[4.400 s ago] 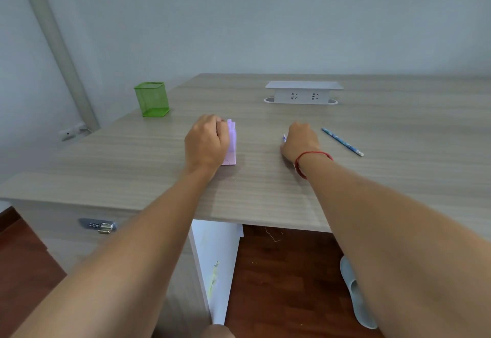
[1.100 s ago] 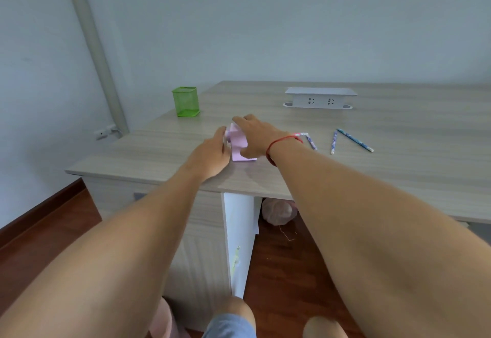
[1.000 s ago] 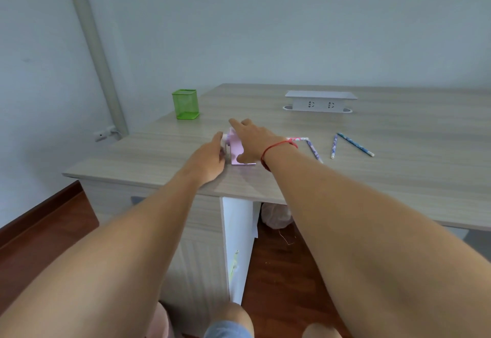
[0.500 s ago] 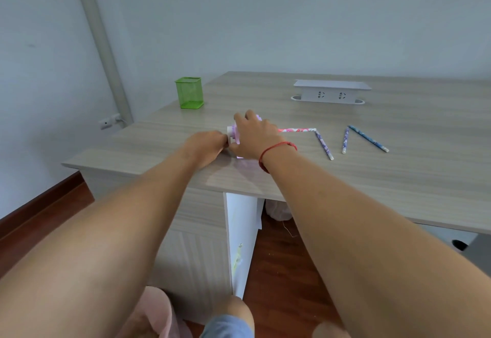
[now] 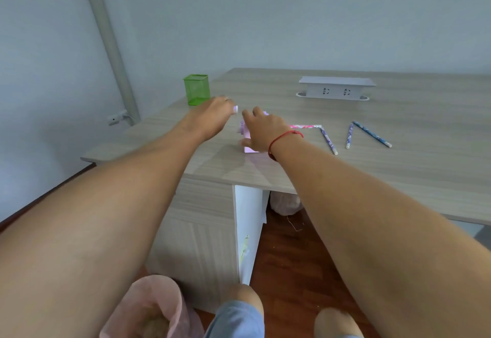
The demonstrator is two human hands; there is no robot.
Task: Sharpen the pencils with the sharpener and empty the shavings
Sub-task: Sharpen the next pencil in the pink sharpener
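A pink crank sharpener (image 5: 248,148) stands on the wooden desk (image 5: 398,178) near its front edge. My right hand (image 5: 263,133) lies over its top and presses it down. A pink patterned pencil (image 5: 305,126) sticks out of its right side, lying flat. My left hand (image 5: 210,119) is just left of the sharpener, fingers closed on the pale crank knob (image 5: 235,109). Three more pencils lie to the right: two purple ones (image 5: 329,141) (image 5: 349,135) and a blue one (image 5: 372,134).
A green mesh pen holder (image 5: 196,89) stands at the desk's far left corner. A white socket box (image 5: 336,89) sits at the back. On the floor by my knees is a pink-lined bin (image 5: 148,308); another pink bag (image 5: 285,203) lies under the desk.
My right hand crossed from the desk onto the sharpener, and the pink pencil now sticks out of it. My left hand has lifted up and left with the crank knob.
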